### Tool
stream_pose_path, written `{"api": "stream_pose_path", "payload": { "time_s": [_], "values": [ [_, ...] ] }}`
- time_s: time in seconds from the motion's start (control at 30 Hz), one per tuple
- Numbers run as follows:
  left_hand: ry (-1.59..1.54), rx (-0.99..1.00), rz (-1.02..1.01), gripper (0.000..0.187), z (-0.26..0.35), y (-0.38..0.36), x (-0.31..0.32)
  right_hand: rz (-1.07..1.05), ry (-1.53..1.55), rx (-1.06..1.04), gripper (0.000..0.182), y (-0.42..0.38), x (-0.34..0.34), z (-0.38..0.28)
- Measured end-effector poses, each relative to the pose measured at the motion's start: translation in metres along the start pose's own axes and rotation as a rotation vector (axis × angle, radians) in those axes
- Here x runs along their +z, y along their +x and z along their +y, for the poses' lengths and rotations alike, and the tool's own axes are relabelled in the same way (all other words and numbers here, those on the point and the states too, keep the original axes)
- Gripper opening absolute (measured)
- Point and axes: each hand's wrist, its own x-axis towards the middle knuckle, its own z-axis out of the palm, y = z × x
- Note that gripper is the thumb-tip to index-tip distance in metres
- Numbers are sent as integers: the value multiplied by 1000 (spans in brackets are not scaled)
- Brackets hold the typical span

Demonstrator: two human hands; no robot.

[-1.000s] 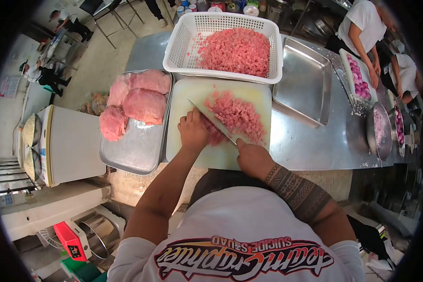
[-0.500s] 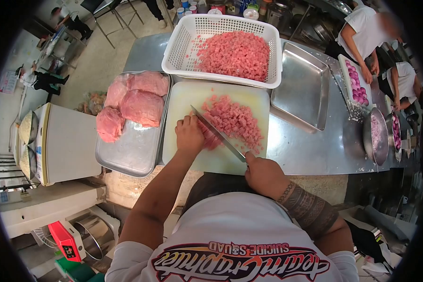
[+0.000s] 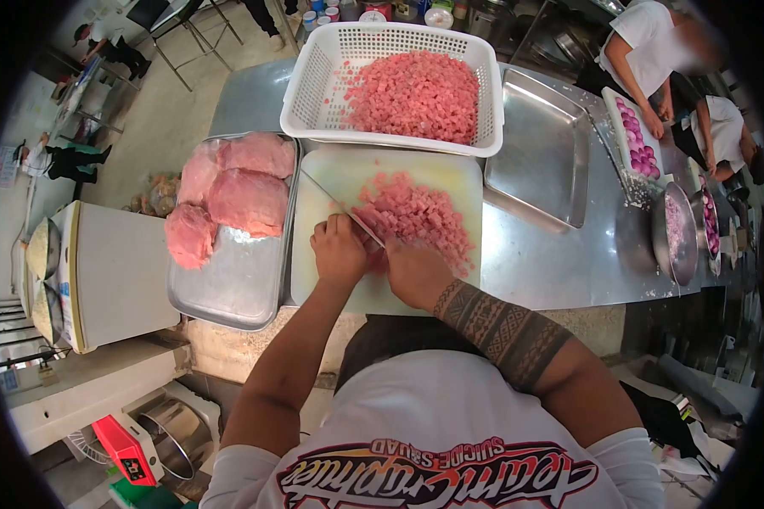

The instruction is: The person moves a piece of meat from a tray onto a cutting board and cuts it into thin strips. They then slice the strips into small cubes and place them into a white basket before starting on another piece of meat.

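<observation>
My right hand (image 3: 420, 273) is closed around the handle of a long kitchen knife (image 3: 335, 202), whose blade points up and left, past my left fingertips. Curled fingers of my left hand (image 3: 339, 248) press on a piece of raw meat (image 3: 372, 243) beside the blade. That piece is mostly hidden by both hands. Small diced meat (image 3: 433, 216) lies heaped to the right on the pale cutting board (image 3: 318, 288). Left of the board, a metal tray (image 3: 225, 293) bears several large slabs of raw meat (image 3: 248, 202).
Behind the board, a white perforated basket (image 3: 390, 146) holds a pile of meat cubes (image 3: 416, 93). A rectangular steel pan (image 3: 539, 153) stands to the right. Farther right are a board of purple onions (image 3: 639, 144), a metal bowl (image 3: 675, 233), and two co-workers' hands.
My right hand has moved left, close to my left hand. The knife has shifted up and left, its tip now near the board's left edge. The view has moved slightly.
</observation>
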Motion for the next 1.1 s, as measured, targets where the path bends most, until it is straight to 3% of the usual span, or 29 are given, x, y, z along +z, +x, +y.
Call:
{"api": "stream_pose_path", "payload": {
  "time_s": [0.1,0.2,0.3,0.4,0.5,0.7,0.9,1.0,1.1],
  "values": [
    [-13,-14,-8,38,-7,0,9,4,-66,-39,37,-10,-8,-1],
    [19,-19,-75,27,-11,-2,10,-11,-12,22,30,-54,-30,-5],
    [-19,54,46,23,-9,-1,8,-79,-31,86,32,-53,-8,13],
    [-58,49,30,15,-9,2,0,-55,-39,50,31,-36,-3,18],
    [-258,-23,-37,16,-16,7,-10,17,-22,94,46,-46,-9,34],
    [-247,-10,169,22,-51,28,2,-7,-10,223,30,-69,-20,42],
    [-152,144,-155,21,-68,57,-11,-55,-38,239,28,-70,-16,35],
    [-181,192,-199,21,-54,42,-20,-24,-40,189,27,-71,-16,38],
    [-325,15,-158,20,-44,23,-17,30,5,112,25,-73,-13,41]
  ]
}}
